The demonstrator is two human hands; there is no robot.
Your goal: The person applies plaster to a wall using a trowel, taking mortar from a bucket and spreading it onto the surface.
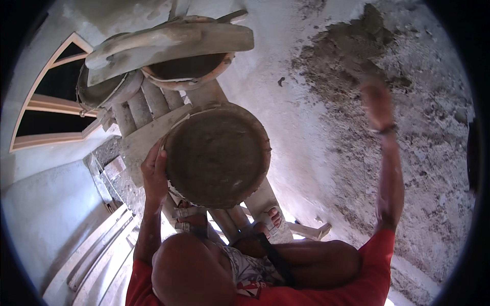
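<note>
My left hand grips the left rim of a round tub filled nearly to the top with wet grey mortar. The tub rests over wooden planks in front of me. At the right, my right hand is raised at the rough wall, just below a dark patch of fresh mortar. Motion smears that hand, so its fingers and anything in them are unclear.
Two more containers stand at the back under long boards. A wooden window frame is at the left. My knee and sandalled feet are on a plank platform; loose boards lie lower left.
</note>
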